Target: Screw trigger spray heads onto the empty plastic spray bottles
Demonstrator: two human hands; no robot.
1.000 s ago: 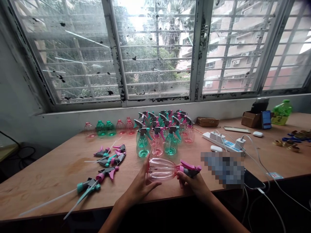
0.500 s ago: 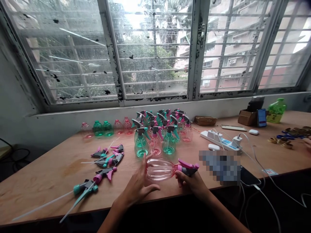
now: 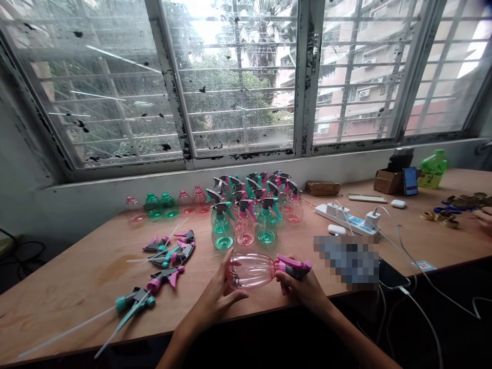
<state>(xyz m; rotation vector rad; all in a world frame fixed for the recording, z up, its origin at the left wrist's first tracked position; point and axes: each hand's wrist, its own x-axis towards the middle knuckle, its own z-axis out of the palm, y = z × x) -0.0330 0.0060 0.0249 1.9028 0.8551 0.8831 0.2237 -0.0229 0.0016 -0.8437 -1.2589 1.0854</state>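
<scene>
A clear pink spray bottle [image 3: 251, 270] lies sideways above the front edge of the table, its base to the left. My left hand [image 3: 219, 291] cups the base, thumb below and fingers behind it. At the neck, my right hand [image 3: 302, 289] is closed around the pink-and-grey trigger head [image 3: 294, 266], which sits on the bottle's mouth. Just beyond stand several finished-looking spray bottles with heads on, among them a green one [image 3: 266, 228] and a pink one [image 3: 245, 225]. Loose trigger heads [image 3: 165, 277] with thin tubes lie to the left.
Headless bottles [image 3: 168, 205] line the back left. On the right are a power strip [image 3: 348, 221] with cables, a black phone [image 3: 394, 274], a cardboard box [image 3: 388, 182] and a green jug [image 3: 434, 169]. Another person's hand [image 3: 483, 220] shows at the right edge.
The view has shifted slightly. Both hands keep their hold on the pink bottle, and its trigger head looks slightly turned.
</scene>
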